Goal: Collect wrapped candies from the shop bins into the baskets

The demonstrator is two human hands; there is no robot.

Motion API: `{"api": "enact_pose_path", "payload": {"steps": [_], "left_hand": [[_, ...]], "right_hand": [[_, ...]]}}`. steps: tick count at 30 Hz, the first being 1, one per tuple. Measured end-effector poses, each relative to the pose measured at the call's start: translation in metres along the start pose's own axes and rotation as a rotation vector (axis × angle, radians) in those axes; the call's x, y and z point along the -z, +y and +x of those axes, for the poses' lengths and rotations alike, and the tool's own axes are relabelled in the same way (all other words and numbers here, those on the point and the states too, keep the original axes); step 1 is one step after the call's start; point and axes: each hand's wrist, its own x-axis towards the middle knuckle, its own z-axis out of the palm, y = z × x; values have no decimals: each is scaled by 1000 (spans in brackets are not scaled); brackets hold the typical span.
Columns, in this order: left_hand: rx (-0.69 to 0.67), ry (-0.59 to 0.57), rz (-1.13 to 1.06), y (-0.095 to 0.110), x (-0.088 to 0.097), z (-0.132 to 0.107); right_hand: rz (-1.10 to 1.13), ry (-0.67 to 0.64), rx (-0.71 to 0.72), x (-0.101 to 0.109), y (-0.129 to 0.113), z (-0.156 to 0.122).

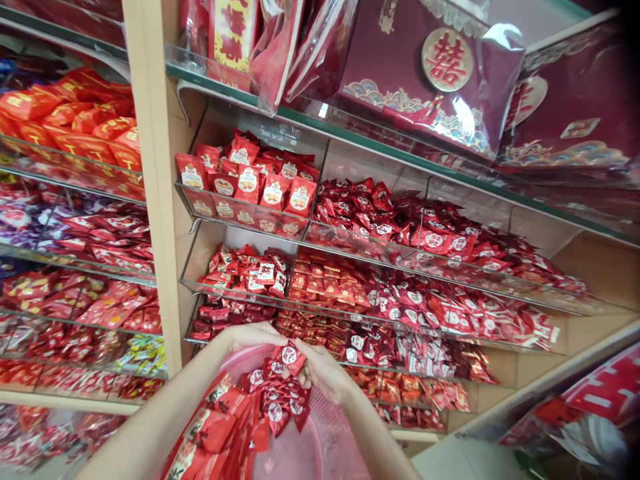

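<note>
A pink plastic basket [320, 433] is below my arms, holding several red packets. Along its far rim lies my left hand [255, 333], closed over the edge, with its fingertips close to a small red packet [289, 357]. That packet has a white round label with dark red characters. My right hand [319, 370] pinches it at its right side, above the basket. Similar small dark red packets [280, 403] form a pile under it. Larger red packets with black characters [210, 430] fill the basket's left side.
Ahead, glass-fronted shelves hold rows of red packets [335, 283]. Above them, maroon gift bags [400, 87] stand on a glass shelf. A wooden post [150, 167] separates a left-hand rack of orange packets [75, 120] and others. Red-and-white items [607, 383] lie at lower right.
</note>
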Motion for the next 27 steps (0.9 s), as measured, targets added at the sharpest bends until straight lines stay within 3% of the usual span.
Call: {"api": "enact_pose_path", "payload": {"steps": [8, 15, 18, 21, 27], "left_hand": [[-27, 53, 94, -9, 11, 5], [-37, 53, 155, -5, 10, 4], [-33, 24, 163, -3, 11, 5], [-35, 8, 147, -2, 11, 7], [36, 104, 81, -2, 8, 3]], "right_hand": [[-192, 30, 18, -3, 7, -3], [-151, 5, 13, -3, 14, -8], [-185, 60, -23, -2, 12, -5], [-189, 142, 76, -2, 8, 1], [-46, 92, 102, -1, 0, -3]]}}
